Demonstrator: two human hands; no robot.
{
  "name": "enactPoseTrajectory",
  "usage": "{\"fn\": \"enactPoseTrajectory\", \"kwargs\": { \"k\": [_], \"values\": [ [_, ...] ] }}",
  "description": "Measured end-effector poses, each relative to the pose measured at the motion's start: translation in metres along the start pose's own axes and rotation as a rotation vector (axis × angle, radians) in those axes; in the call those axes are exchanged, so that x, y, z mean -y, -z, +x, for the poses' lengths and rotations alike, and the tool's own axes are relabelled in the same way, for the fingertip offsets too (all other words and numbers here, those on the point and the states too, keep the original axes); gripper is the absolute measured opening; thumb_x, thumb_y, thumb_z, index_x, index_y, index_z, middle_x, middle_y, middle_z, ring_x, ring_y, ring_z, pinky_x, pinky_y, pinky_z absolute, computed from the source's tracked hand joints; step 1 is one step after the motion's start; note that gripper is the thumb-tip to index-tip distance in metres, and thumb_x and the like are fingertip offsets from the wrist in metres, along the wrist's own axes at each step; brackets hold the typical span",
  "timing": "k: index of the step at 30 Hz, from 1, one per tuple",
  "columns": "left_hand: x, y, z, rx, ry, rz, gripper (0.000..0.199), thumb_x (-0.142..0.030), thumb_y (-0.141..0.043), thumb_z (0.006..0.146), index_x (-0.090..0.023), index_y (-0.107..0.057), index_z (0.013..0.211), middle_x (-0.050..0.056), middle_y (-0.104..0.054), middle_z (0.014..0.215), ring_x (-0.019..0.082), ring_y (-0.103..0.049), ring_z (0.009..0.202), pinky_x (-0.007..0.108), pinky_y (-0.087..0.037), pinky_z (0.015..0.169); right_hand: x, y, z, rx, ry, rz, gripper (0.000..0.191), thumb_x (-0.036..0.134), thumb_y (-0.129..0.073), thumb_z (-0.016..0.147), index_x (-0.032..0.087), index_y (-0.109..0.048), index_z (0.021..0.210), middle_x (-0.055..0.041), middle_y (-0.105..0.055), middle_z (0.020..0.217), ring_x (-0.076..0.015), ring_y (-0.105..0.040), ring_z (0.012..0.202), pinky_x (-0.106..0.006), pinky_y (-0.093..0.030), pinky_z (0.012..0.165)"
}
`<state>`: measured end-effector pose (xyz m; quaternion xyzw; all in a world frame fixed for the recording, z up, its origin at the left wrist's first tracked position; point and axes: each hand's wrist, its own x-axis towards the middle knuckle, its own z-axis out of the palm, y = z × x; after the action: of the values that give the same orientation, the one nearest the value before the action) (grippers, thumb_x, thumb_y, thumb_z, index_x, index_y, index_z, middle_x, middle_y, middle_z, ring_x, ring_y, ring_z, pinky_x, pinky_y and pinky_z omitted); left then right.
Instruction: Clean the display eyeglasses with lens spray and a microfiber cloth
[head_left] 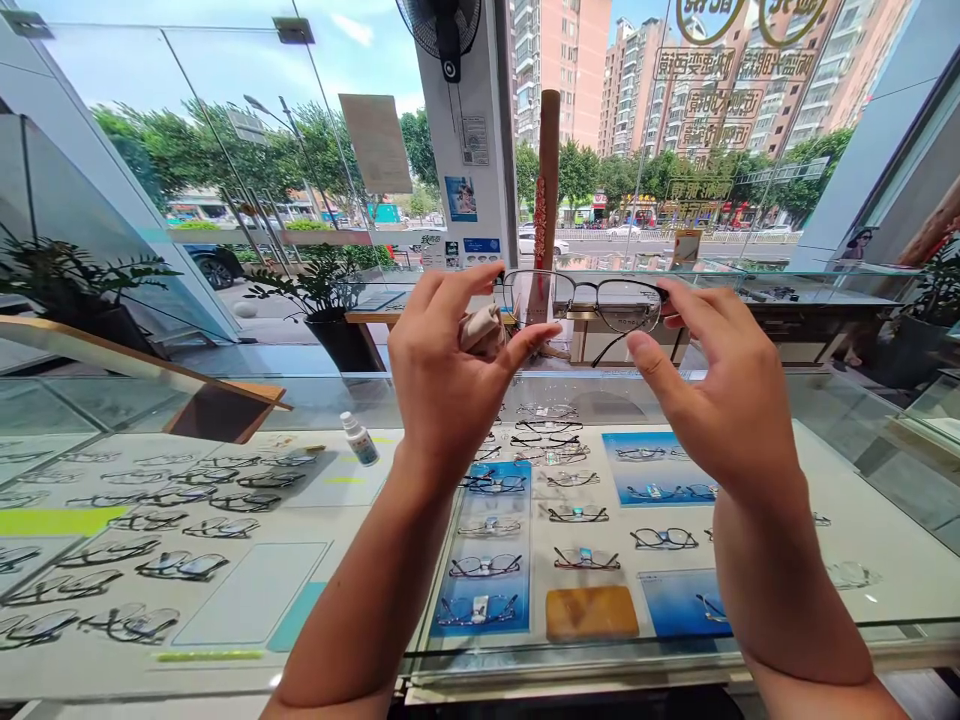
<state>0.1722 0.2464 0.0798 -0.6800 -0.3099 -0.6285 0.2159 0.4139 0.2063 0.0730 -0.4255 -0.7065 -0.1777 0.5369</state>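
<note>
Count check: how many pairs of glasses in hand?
1: glasses held between the left hand and right hand. No other held pair shows; behind the hands is hidden.

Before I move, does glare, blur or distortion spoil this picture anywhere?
Head view: bright daylight through the window stands behind the held glasses, yet their dark upper rims show clearly; same view, the white pillar at right leans, likely wide-lens distortion; same view, print on the bottle is too small to read.

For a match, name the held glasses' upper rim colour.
The upper rim looks black, best in the head view.
</note>
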Motion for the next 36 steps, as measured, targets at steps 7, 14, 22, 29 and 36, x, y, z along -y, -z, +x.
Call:
{"fn": "enactPoseTrajectory", "kwargs": {
  "k": [7, 14, 22, 29, 36],
  "values": [
    [0.007, -0.004, -0.001, 0.053, 0.104, -0.132, 0.053, -0.067, -0.084, 0.086, -0.035, -0.073, 0.128, 0.007, -0.077, 0.124, 0.029, -0.074, 0.116, 0.047, -0.066, 0.093, 0.002, -0.001, -0.001, -0.082, 0.011, 0.019, 0.048, 0.045, -0.069, 0.1, 0.029, -0.067, 0.144, -0.0124, -0.067, 0.125, -0.0334, -0.068, 0.112, -0.059, -0.06, 0.099],
    [0.012, -0.014, -0.003, 0.116, 0.249, -0.284, 0.056, -0.057, -0.089, 0.085, -0.032, -0.073, 0.132, 0.008, -0.076, 0.134, 0.031, -0.072, 0.129, 0.044, -0.066, 0.101, 0.008, -0.007, -0.001, -0.207, 0.048, 0.036, 0.051, 0.038, -0.075, 0.096, 0.032, -0.066, 0.145, -0.0111, -0.066, 0.125, -0.0364, -0.064, 0.119, -0.062, -0.057, 0.103],
    [0.011, -0.023, -0.007, 0.058, 0.231, -0.33, 0.057, -0.052, -0.089, 0.087, -0.032, -0.068, 0.136, 0.008, -0.073, 0.138, 0.03, -0.071, 0.131, 0.041, -0.066, 0.099, 0.011, -0.011, -0.003, -0.251, 0.033, 0.087, 0.055, 0.033, -0.075, 0.096, 0.035, -0.064, 0.149, -0.0116, -0.064, 0.135, -0.0382, -0.063, 0.125, -0.066, -0.055, 0.107],
    [0.004, -0.025, -0.011, -0.132, 0.137, -0.22, 0.061, -0.048, -0.092, 0.085, -0.032, -0.066, 0.138, 0.009, -0.069, 0.14, 0.029, -0.069, 0.126, 0.04, -0.065, 0.091, 0.009, -0.01, -0.002, -0.203, -0.064, 0.177, 0.051, 0.037, -0.074, 0.097, 0.037, -0.067, 0.148, -0.0069, -0.069, 0.142, -0.0318, -0.07, 0.118, -0.057, -0.06, 0.103],
    [0.0, -0.023, -0.013, -0.156, 0.092, -0.193, 0.065, -0.05, -0.094, 0.082, -0.031, -0.066, 0.137, 0.009, -0.068, 0.129, 0.029, -0.066, 0.123, 0.04, -0.065, 0.085, -0.005, -0.015, 0.0, -0.163, -0.156, 0.319, 0.047, 0.05, -0.067, 0.102, 0.037, -0.068, 0.147, -0.0076, -0.073, 0.136, -0.0293, -0.072, 0.116, -0.055, -0.062, 0.101]
  ]
}}
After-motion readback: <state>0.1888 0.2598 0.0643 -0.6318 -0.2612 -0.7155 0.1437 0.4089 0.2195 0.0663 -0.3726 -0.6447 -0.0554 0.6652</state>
